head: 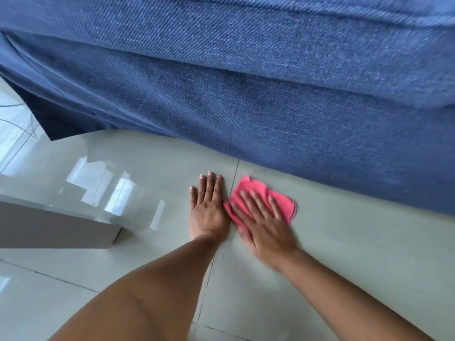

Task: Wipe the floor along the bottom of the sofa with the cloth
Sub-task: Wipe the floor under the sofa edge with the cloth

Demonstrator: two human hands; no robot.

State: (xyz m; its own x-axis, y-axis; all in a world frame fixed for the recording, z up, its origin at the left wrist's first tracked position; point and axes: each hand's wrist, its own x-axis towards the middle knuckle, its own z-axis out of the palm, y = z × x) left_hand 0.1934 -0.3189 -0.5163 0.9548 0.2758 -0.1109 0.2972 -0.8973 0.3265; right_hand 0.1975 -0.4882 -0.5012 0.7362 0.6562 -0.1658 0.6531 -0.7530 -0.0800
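Currently the pink cloth [261, 200] is pressed flat on the floor [357, 254] under the right hand [264, 223]. No closed grip is formed: the right hand is laid open, fingers [253, 203] spread across the cloth, palm down. The cloth is pinned by pressure, not pinched. It is loosely folded into a rough rectangle. Its long axis is seen running diagonally, from just beyond the left hand's fingertips toward the sofa base on the far right; the far corner is pointed up and left, just past a tile joint [235, 172]. The near-left edge of the cloth is covered by the right palm, so its full outline cannot be told. The right hand and cloth are slightly blurred.

The left hand [209, 207] is planted flat on the floor just left of the cloth, fingers together and pointed at the sofa, nothing held. Its outer edge is just beside the cloth's left corner; contact cannot be confirmed.

The blue sofa [246, 94] is located beyond both hands, its bottom edge running diagonally, lower to the right. The cloth is near that edge but apart from it; a strip of bare glossy tile is visible between them. A grey box-like object [56, 230] is seen well to the left of the left hand, resting on the floor.
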